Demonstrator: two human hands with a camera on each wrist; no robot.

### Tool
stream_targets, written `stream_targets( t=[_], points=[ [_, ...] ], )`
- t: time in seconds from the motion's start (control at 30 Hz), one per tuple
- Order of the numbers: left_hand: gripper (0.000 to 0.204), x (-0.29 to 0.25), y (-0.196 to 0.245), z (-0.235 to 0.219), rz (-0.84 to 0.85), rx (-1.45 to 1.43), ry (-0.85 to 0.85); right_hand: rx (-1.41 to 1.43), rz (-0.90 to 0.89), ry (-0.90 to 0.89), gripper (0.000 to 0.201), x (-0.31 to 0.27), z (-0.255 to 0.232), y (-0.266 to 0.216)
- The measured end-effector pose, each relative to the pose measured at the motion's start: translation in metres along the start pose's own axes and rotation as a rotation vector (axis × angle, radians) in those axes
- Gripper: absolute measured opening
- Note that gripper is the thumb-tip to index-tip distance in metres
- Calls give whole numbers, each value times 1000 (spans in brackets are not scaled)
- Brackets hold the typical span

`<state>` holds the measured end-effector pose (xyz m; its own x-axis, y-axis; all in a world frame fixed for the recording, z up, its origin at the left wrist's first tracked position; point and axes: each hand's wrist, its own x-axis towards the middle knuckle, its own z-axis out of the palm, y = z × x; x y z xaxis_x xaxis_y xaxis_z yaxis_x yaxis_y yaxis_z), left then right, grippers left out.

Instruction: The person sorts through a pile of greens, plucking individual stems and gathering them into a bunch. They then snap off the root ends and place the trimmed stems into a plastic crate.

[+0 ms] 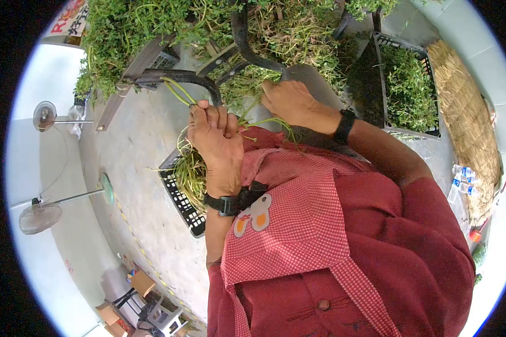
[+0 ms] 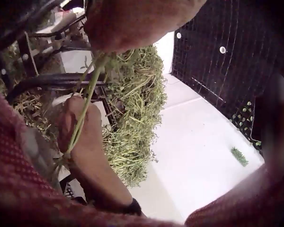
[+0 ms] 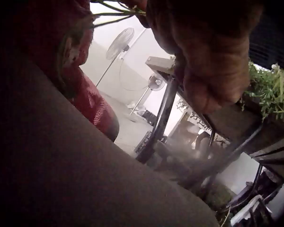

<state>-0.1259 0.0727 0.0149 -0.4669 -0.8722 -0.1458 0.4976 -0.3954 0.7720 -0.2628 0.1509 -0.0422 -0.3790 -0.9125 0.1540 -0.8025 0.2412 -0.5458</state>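
Observation:
My left hand [image 1: 215,135] grips a few thin green stems [image 1: 177,90] that stick out past its thumb and fingers. More of their leafy ends [image 1: 281,122] trail out on its other side, over the red apron. Close by on the right, my right hand [image 1: 298,105] has its fingers curled and pinches a stem that runs across from the left hand. In the left wrist view the stems [image 2: 85,106] stretch between the left hand [image 2: 137,23] above and the right hand [image 2: 87,137] below. The right hand [image 3: 208,56] hides its own fingertips in the right wrist view.
Heaped leafy greens [image 1: 146,33] cover a table with dark curved metal legs [image 1: 208,84] in front. A black crate [image 1: 177,194] with stems stands at lower left, another crate of greens [image 1: 407,90] at right. Beyond it leans a rolled straw mat [image 1: 461,123]; fans [image 1: 39,218] stand at left.

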Motion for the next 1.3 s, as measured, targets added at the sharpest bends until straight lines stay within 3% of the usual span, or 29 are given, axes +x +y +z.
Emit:
stream_targets(
  t=[0.1, 0.13, 0.17, 0.2, 0.23, 0.27, 0.4, 0.5, 0.63, 0.73, 0.97, 1.13, 1.3],
  points=[
    [17, -2, 0, 2, -2, 15, 11, -110, -13, -55, 23, 4, 0, 3],
    [17, -3, 2, 5, -4, 20, 45, -152, -147, -15, 23, 4, 3, 22],
    [17, -8, 12, 7, -4, 22, 46, -192, -280, 26, 24, 3, 11, 60],
    [18, -13, 28, 9, 47, 37, 61, -192, -281, 28, 24, 12, 48, 120],
    [19, -13, 40, 7, 101, 48, 81, -299, -142, 268, 18, 31, 80, 190],
    [20, -4, 49, -6, 142, 4, 59, -295, -148, 261, 18, 23, 70, 192],
    [22, 12, 54, -36, 97, -206, 8, 1252, 336, -344, 31, -23, -37, 133],
    [22, 15, 51, -38, 57, -262, 5, 1440, 258, -318, 31, -32, -39, 70],
    [18, 14, 54, -37, 66, -228, -6, 1214, 217, -508, 35, -30, -33, 28],
    [19, 17, 57, -41, 71, -285, -7, 828, -15, -534, 36, -29, -34, 10],
    [21, 21, 57, -45, 62, -335, -11, 872, -142, -602, 34, -31, -2, 23],
    [21, 21, 60, -51, 64, -317, 5, 755, -396, -593, 33, -29, 5, 22],
    [20, 22, 61, -54, 110, -319, -15, 773, -296, -675, 31, -33, -9, 7]
  ],
)
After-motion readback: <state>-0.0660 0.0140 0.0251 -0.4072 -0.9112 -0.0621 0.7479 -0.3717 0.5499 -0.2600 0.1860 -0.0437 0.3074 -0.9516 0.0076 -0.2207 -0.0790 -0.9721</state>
